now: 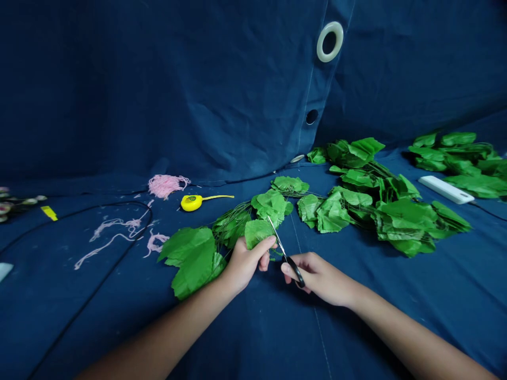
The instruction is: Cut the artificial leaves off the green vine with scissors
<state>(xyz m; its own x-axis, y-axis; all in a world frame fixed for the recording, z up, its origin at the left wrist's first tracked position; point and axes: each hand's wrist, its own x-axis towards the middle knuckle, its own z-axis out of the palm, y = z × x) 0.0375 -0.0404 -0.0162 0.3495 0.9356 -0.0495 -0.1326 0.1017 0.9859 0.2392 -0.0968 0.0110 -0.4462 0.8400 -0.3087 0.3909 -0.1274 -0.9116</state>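
Note:
My left hand (244,262) pinches a stem of an artificial green leaf garland (333,212), just under a single fabric leaf (258,233). My right hand (319,278) holds a pair of black-handled scissors (287,255), with fingers through the handles. The steel blades (276,232) point up and left, reaching toward the stem near the leaf. Their tips lie against or just behind that leaf, so the exact contact is hidden. A big bunch of leaves (192,260) lies to the left of my left hand, joined to the garland by thin wire stems.
Dark blue cloth with a white ring eyelet (329,41) covers the surface and backdrop. A yellow tape measure (192,202), pink yarn (167,185), pink threads, a black cable (119,217), a white bar-shaped object (446,189) and another leaf pile (455,158) lie around.

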